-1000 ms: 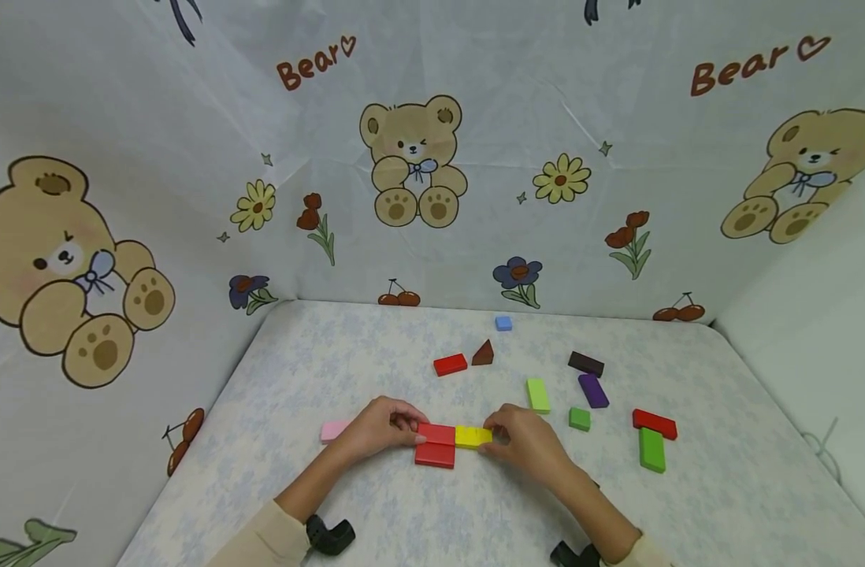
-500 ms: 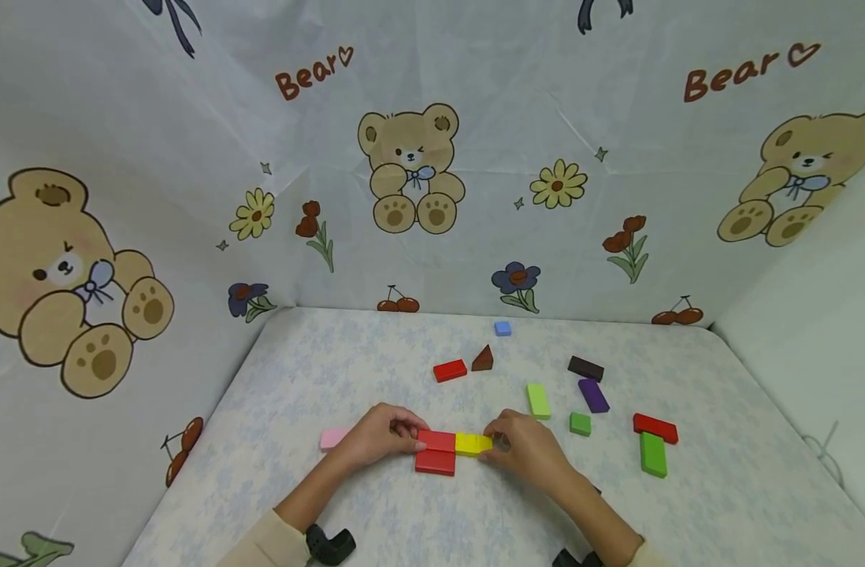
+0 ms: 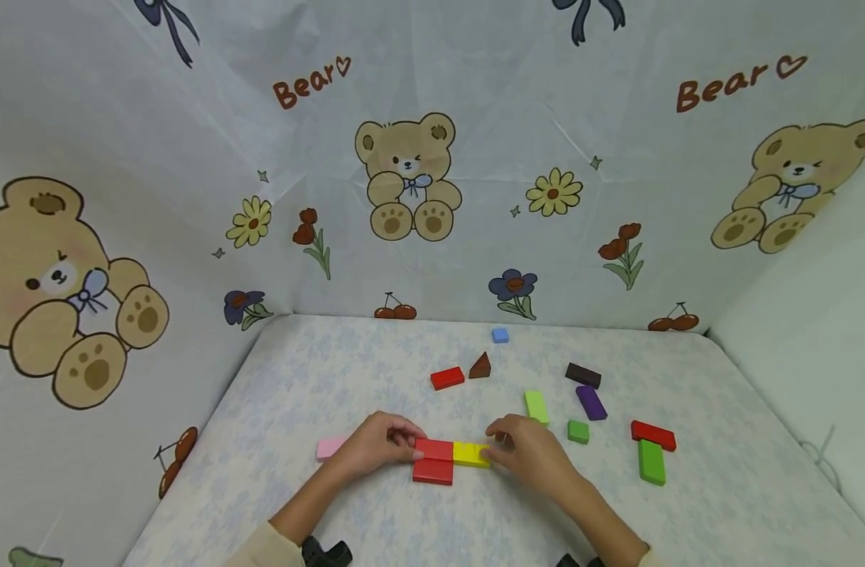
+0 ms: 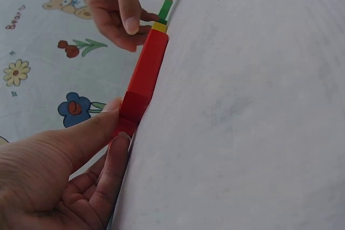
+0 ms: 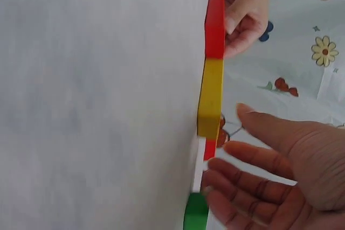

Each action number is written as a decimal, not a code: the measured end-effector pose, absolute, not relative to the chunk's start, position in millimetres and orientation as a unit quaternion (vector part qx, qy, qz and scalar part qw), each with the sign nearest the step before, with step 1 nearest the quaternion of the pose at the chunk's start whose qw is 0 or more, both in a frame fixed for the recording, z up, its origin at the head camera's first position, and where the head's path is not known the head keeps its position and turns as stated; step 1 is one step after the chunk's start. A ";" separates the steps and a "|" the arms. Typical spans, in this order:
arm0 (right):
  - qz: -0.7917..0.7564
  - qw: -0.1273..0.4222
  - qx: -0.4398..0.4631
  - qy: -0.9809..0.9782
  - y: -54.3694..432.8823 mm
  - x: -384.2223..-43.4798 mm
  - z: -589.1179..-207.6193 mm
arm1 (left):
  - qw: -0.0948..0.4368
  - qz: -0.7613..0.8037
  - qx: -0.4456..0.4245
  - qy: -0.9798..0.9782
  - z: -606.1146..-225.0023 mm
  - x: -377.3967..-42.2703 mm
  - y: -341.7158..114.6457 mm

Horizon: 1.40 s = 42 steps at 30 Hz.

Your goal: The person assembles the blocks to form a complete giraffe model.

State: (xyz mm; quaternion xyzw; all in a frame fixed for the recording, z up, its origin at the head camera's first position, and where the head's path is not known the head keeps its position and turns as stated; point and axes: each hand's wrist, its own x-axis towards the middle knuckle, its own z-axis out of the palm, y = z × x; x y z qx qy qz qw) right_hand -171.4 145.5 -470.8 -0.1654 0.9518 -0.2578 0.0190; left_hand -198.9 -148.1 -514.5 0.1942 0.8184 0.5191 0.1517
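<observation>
Left hand point(image 3: 380, 442) pinches the red block point(image 3: 436, 450) abutting the yellow block point(image 3: 469, 454); right hand point(image 3: 533, 454), relaxed and empty, could skew that joint by brushing the yellow end.

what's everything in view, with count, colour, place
paired blocks: 2, red, centre
yellow block: 1+, yellow, beside pair
triangle: 1, brown, rear centre
rear block: 1, red, beside triangle
small block: 1, blue, back edge
pink block: 1, pink, left
lime block: 1, lime, centre right
short block: 1, green, right
dark block: 1, blackish, rear right
purple block: 1, purple, beside dark block
outer blocks: 2, red and green, right
table: 1, pale, beneath
printed cloth: count unclear, white, behind
loop: 1, pale, far right
wrist devices: 2, black, bottom
sleeves: 2, beige, bottom
left hand: 1, pinching paired block
right hand: 1, beside yellow block
</observation>
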 end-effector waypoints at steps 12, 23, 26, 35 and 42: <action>-0.269 -0.065 -0.104 0.955 195.1 -192.6 -463.7 | 0.157 0.531 0.193 0.810 -514.3 -197.8 -146.5; -0.243 0.001 -0.055 0.968 207.0 -212.7 -474.9 | 0.154 0.530 0.187 0.812 -514.4 -196.3 -147.0; -0.233 0.016 -0.055 0.971 205.3 -217.4 -476.8 | 0.153 0.531 0.188 0.812 -515.2 -197.1 -147.2; -0.223 0.033 -0.053 0.973 199.2 -220.2 -473.0 | 0.149 0.526 0.188 0.816 -515.8 -195.5 -148.2; -0.218 0.063 -0.026 0.974 202.3 -220.0 -467.6 | 0.147 0.523 0.186 0.819 -515.4 -198.6 -146.6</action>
